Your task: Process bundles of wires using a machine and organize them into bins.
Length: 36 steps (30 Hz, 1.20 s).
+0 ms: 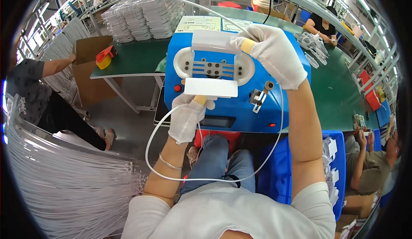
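Observation:
My left hand (187,118), in a white glove with a yellow finger cover, grips a flat white rectangular block (211,87) from below, in front of a blue machine (180,97). My right hand (274,52), gloved the same way, is closed on a white cable (193,3) above the machine's back right. Its fingertips are beside the right end of a white oblong piece (212,40); whether they touch it is hard to tell. Cable also hangs in a wide loop over my lap. Between the hands are two curved white guides (182,64) and slotted metal bars (212,69).
Stacked clear trays (143,18) and a yellow tape roll (103,60) are on the green table (139,52). Many white cables (73,174) hang at my left. A blue bin (274,170) with white parts stands at lower right. Other people work on both sides.

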{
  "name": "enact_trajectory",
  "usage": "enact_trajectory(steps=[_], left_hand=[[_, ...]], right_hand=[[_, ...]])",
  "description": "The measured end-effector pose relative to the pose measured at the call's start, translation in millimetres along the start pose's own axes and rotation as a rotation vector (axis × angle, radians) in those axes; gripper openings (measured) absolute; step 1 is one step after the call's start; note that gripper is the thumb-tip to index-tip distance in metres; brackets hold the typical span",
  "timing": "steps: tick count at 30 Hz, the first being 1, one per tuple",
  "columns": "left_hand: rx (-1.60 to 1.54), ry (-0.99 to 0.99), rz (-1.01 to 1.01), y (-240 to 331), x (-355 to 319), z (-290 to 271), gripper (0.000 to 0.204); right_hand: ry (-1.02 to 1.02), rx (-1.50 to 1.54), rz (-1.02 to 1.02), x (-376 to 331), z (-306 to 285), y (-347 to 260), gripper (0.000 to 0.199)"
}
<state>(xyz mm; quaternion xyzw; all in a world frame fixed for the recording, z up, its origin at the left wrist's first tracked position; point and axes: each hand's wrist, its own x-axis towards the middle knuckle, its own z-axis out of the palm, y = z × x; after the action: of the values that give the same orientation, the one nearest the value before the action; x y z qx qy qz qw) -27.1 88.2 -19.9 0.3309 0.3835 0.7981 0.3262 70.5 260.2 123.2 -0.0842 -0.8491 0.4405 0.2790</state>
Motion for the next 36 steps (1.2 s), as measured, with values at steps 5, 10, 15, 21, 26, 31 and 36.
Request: enact_trajectory(steps=[5, 10, 15, 21, 26, 31, 36], left_hand=[[0.073, 0.092, -0.070, 3, 4, 3, 0.027], [0.659, 0.142, -0.231, 45, -7, 17, 0.020], [0.351, 0.093, 0.133, 73, -43, 6, 0.057], [0.140, 0.084, 0.014, 69, -37, 9, 0.063], [0.121, 0.324, 0.036, 65, -37, 1, 0.022], [0.179, 0.373, -0.014, 68, -29, -6, 0.011], [0.303, 0.357, 0.050, 78, -9, -16, 0.011]], right_hand=[[0.018, -0.055, 0.039, 1, 6, 1, 0.015], [0.426, -0.289, -0.382, -36, 17, -3, 0.017], [0.228, -0.306, -0.205, -113, 26, -27, 0.013], [0.213, -0.310, -0.081, -141, 44, 10, 0.005], [0.217, -0.330, -0.031, -147, 41, 23, 0.006], [0.196, -0.319, -0.012, -151, 30, 30, 0.011], [0.169, -0.314, 0.281, -176, -39, 42, 0.030]])
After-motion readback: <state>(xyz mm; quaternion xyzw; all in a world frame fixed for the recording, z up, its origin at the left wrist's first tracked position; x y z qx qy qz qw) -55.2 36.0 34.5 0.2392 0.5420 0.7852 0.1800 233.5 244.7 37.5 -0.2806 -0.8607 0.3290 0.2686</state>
